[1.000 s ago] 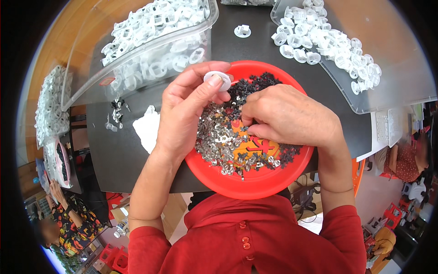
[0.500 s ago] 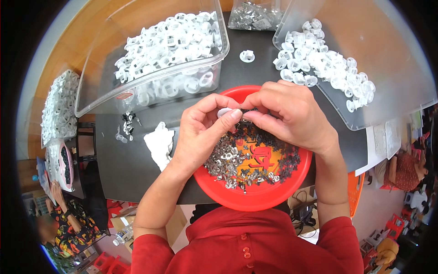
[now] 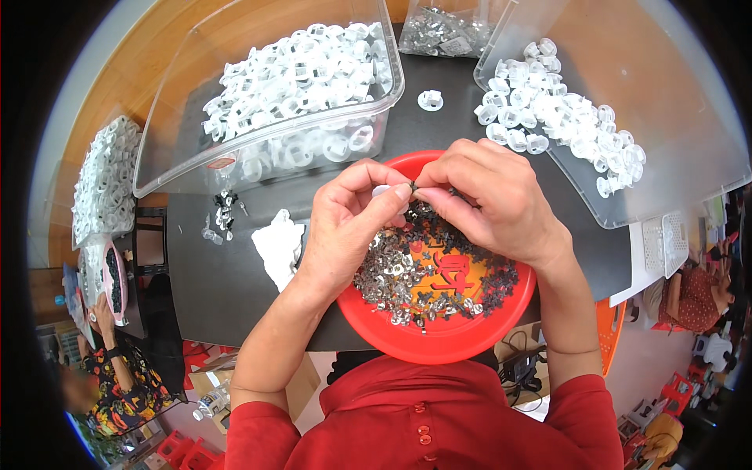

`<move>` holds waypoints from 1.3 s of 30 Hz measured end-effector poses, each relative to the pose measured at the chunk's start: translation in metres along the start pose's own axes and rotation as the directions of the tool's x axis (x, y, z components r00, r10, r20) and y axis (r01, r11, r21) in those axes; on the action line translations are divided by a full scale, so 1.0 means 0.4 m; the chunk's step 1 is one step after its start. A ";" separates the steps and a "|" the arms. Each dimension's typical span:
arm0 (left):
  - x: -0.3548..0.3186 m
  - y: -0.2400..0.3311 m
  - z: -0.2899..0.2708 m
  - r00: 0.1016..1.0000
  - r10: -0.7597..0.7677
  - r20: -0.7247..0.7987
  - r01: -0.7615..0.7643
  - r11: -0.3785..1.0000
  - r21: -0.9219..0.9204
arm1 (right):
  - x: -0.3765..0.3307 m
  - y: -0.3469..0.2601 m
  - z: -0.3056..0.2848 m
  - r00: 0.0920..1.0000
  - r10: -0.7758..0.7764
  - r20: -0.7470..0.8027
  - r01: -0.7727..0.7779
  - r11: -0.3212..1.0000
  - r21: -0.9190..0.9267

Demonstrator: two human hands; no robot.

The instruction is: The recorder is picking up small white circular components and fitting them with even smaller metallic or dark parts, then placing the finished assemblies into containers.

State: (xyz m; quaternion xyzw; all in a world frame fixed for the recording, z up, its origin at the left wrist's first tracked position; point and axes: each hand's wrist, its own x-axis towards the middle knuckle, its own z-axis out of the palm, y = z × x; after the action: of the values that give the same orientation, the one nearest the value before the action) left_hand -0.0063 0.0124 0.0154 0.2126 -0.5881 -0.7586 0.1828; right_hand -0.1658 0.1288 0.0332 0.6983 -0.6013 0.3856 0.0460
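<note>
Over the red round basin (image 3: pixel 427 350) my two hands meet, fingertips nearly touching. My left hand (image 3: pixel 338 223) is closed on a small white round plastic part (image 3: pixel 381 190), mostly hidden by the thumb and fingers. My right hand (image 3: pixel 501 200) pinches a tiny dark piece (image 3: pixel 413 187) against that part; its exact shape is hard to see. Beneath them the basin holds silvery metal clips (image 3: pixel 388 274) on its left side and small black cross-like pieces (image 3: pixel 499 283) on its right.
A clear bin (image 3: pixel 270 135) heaped with white plastic parts stands at far left. Another clear bin (image 3: pixel 627 215), tilted, holds similar parts at right. A single white part (image 3: pixel 430 100) lies between them. Crumpled white cloth (image 3: pixel 278 247) rests left of the basin. A co-worker (image 3: pixel 129 384) sits at left.
My right fingertips have come closer to the white part, and the dark piece now shows between the hands. The view has shifted slightly. At left, the co-worker's hand has moved.
</note>
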 end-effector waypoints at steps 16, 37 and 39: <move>0.011 -0.007 -0.006 0.994 -0.080 0.078 0.098 0.959 -0.267 | 0.006 -0.015 -0.004 0.976 0.209 -0.054 -0.200 0.970 0.141; 0.011 -0.015 0.000 0.996 -0.072 0.057 0.084 0.968 -0.235 | -0.002 -0.021 0.008 0.970 0.241 -0.032 -0.232 0.956 0.178; 0.011 -0.018 -0.004 0.997 -0.050 0.058 0.062 0.974 -0.219 | 0.000 -0.025 0.001 0.967 0.253 -0.015 -0.245 0.949 0.201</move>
State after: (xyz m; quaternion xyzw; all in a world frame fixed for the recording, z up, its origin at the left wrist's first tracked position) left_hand -0.0095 0.0107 0.0075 0.1875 -0.4986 -0.8294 0.1682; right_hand -0.1569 0.1312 0.0368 0.6101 -0.6423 0.4600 -0.0602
